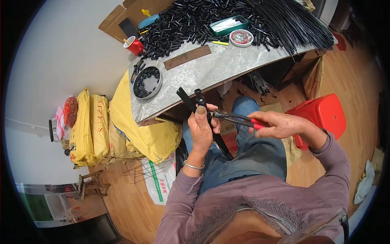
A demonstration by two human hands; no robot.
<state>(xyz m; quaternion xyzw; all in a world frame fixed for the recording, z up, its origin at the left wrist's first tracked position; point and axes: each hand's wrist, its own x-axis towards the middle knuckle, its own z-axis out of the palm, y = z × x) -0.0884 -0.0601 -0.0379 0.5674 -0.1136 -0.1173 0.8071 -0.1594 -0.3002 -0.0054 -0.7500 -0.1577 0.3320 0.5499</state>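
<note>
In front of my lap my left hand is closed round a slim black umbrella frame. Its bunched thin ribs and a black tube with a capped top stick up past my thumb. The frame's lower part slants down between my legs. My right hand grips pliers with red and black handles. The plier jaws point left and sit at the frame beside my left fingers. Whether they bite on anything is too small to tell.
Ahead, the grey table bears a heap of black plastic sleeves, long black rods, a brown strip, a round tin of black rings and a red cup. Yellow sacks stand left, a red stool right.
</note>
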